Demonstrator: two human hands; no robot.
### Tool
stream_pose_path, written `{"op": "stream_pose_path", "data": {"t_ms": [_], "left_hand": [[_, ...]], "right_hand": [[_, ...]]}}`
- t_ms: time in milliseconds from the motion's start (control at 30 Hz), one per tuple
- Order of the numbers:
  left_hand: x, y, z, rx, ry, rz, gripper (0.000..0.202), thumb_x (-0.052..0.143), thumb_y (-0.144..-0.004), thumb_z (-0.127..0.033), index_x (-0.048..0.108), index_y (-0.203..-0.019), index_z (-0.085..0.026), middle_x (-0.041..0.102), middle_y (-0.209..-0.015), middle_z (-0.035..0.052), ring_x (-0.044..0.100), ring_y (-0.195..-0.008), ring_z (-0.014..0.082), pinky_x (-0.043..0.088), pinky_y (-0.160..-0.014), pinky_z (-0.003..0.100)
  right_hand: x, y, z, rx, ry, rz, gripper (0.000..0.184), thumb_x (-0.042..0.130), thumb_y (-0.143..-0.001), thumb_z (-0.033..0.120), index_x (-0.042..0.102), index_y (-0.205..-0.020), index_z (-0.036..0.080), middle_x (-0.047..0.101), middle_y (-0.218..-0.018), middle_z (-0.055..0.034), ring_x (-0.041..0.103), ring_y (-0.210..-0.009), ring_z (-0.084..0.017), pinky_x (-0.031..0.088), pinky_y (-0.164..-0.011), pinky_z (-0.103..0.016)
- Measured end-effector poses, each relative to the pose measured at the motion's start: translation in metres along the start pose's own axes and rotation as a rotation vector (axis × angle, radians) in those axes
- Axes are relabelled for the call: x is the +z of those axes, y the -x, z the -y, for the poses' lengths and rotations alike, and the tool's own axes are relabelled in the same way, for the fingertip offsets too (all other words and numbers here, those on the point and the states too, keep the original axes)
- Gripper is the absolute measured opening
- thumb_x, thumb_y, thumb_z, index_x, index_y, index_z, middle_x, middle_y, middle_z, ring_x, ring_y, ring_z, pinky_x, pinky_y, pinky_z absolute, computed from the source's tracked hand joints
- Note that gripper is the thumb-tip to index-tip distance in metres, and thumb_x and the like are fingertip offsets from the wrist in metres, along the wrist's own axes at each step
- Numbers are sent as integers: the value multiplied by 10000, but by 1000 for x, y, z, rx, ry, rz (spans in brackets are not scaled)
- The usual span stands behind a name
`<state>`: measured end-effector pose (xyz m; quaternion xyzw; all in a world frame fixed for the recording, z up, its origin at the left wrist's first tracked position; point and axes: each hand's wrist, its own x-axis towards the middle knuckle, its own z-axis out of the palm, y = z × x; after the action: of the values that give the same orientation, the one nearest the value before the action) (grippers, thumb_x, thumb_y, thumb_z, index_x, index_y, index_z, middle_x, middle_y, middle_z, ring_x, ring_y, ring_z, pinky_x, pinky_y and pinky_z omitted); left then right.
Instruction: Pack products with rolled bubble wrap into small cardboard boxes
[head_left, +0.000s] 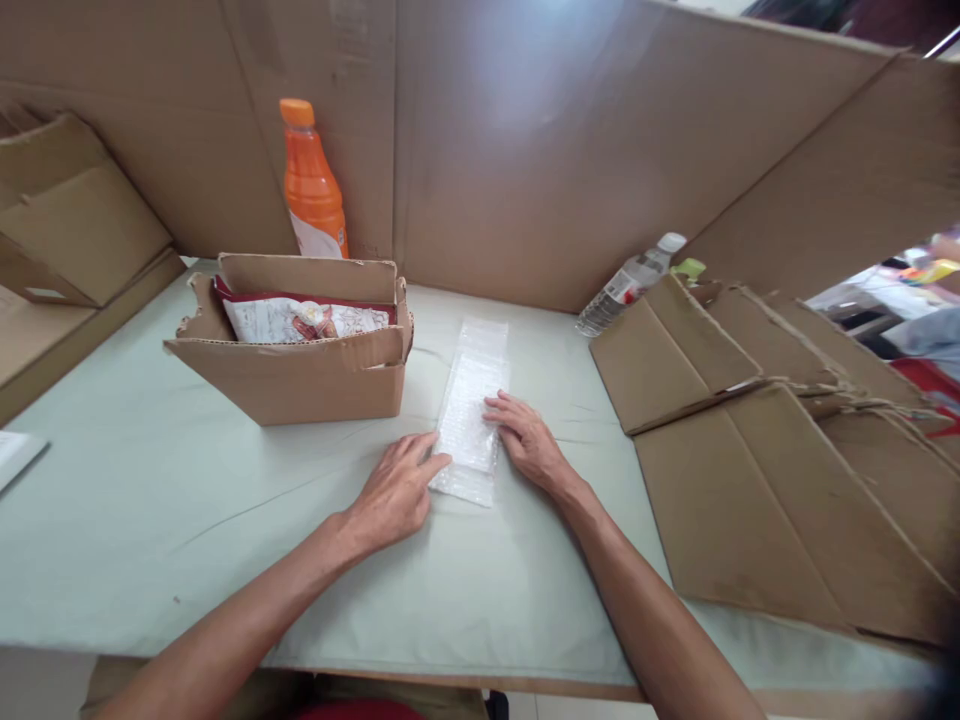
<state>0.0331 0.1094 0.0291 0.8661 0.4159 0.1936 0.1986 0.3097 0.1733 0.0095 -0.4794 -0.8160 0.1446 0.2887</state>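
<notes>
A strip of clear bubble wrap (471, 405), folded into a long narrow shape, lies flat on the cloth-covered table. My left hand (399, 490) rests at its lower left edge, thumb over the plastic and fingers stretched along the side. On the opposite edge, my right hand (526, 435) touches the wrap with its fingertips, the fingers loosely extended. Neither hand is closed around anything. Just left of the wrap stands an open cardboard box (330, 385) with a white and dark red packet (300, 318) inside.
An orange bottle (313, 185) stands behind the box, against a cardboard wall (525, 150). Cardboard boxes (739, 500) fill the right side, with a clear bottle (628, 285) behind them. Another box (82, 215) is at far left, above a white flat item (19, 455).
</notes>
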Motion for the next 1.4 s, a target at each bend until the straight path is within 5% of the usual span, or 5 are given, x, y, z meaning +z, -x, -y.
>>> {"op": "stream_pose_path", "data": {"t_ms": [433,733,933,1233,1400], "left_hand": [[4,-1,-2,18,13,17,686,493,-695,10,537,-1356,-166,587,-1368,144,529,-1250,301,460,-1069,497],[-3,10,-20,-116,366,-36,510,474,-864,-138,577,-1359,-208,736,-1174,88,683,-947,221,531,-891,376],[6,-4,-18,-356,333,-66,496,501,-841,-179,601,-1327,-178,685,-733,3,624,-642,192,493,-632,292],[4,11,-14,-209,249,-224,577,579,-869,-259,492,-1430,-158,583,-1410,174,522,-1308,310,415,-1094,497],[-10,57,-24,-32,268,-128,463,523,-906,-185,567,-1365,-229,726,-1180,98,649,-1080,263,501,-959,438]], "right_hand": [[12,42,65,-160,342,84,301,511,-969,172,654,-1234,162,685,-1297,-169,625,-1178,-320,500,-937,-492],[-16,45,93,105,-181,251,210,519,-996,254,693,-1113,253,777,-1023,-24,723,-878,-211,571,-742,-330],[-19,77,112,-89,172,-273,312,608,-919,180,621,-1220,258,732,-1083,-97,682,-989,-274,544,-813,-428],[15,56,98,-181,246,35,289,503,-957,116,656,-1194,185,750,-1137,-134,679,-1015,-277,522,-848,-454],[-3,66,115,29,-116,264,267,507,-1012,241,676,-1220,258,776,-1093,-51,726,-960,-219,569,-846,-367]]}}
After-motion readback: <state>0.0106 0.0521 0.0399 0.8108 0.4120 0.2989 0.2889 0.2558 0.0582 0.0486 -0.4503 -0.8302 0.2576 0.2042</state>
